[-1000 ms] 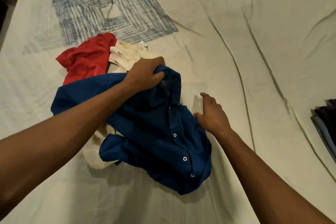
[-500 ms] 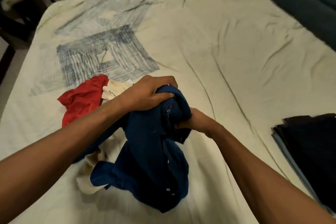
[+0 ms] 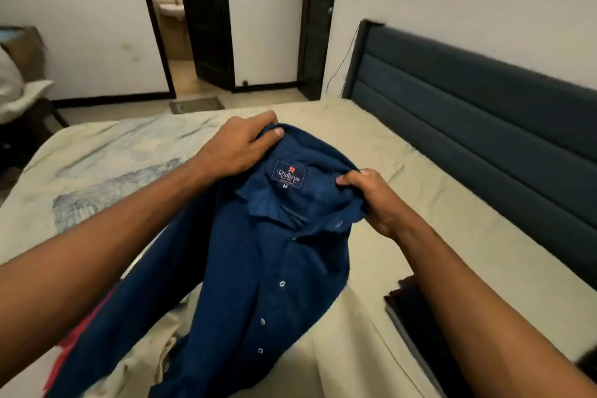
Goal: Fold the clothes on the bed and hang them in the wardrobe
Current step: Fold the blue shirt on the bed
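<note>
Head view shows our left hand (image 3: pixel 239 147) and right hand (image 3: pixel 371 200) both pinching the blue shirt (image 3: pixel 258 268) at its collar, fingers curled into the cloth on either side of the neck label (image 3: pixel 289 174), so the shirt hangs lifted above the bed (image 3: pixel 403 236) with its tail trailing toward 7 o'clock. We judge it light, soft and limp: it will sag and twist wherever it is unsupported, and the small buttons (image 3: pixel 282 283) add no stiffness. The shoulders, just outside the collar, seem the best holds for shaking it flat. Red cloth (image 3: pixel 80 329) lies at 8 o'clock, and a dark folded stack (image 3: pixel 416 317) at 4 o'clock
</note>
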A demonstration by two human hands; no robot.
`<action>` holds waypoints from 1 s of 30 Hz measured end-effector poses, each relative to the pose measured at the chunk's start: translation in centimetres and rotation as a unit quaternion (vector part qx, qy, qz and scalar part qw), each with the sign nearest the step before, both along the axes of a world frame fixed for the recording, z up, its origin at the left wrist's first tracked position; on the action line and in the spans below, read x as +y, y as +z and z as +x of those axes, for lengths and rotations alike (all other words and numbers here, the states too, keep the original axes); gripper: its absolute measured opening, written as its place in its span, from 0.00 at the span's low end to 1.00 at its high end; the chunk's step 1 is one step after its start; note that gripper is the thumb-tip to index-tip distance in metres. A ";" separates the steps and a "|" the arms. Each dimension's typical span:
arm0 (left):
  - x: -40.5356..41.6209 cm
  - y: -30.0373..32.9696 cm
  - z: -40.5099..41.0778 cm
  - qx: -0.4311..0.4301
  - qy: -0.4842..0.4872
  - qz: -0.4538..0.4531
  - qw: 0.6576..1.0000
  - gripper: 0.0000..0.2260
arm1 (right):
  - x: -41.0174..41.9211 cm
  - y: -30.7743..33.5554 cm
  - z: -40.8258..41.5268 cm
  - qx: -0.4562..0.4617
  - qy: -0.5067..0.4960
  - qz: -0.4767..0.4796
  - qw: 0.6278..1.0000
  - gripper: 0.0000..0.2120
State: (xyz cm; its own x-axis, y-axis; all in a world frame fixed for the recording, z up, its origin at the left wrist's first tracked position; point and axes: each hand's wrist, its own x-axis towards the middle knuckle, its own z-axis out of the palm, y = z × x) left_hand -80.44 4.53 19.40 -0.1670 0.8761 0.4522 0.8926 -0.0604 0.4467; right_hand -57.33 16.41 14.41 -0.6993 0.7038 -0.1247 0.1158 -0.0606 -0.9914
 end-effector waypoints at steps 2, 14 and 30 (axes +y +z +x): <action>1.0 3.4 0.9 0.022 0.017 0.033 0.999 0.09 | 0.4 3.6 0.8 0.017 -0.010 0.009 1.000 0.17; 2.7 16.1 6.4 0.042 -0.011 0.149 0.988 0.13 | -4.3 17.1 7.0 0.007 -0.001 0.204 0.979 0.13; 1.2 19.4 6.7 -0.008 -0.098 0.054 0.994 0.17 | -6.5 18.5 12.4 -0.217 -0.041 0.295 0.930 0.14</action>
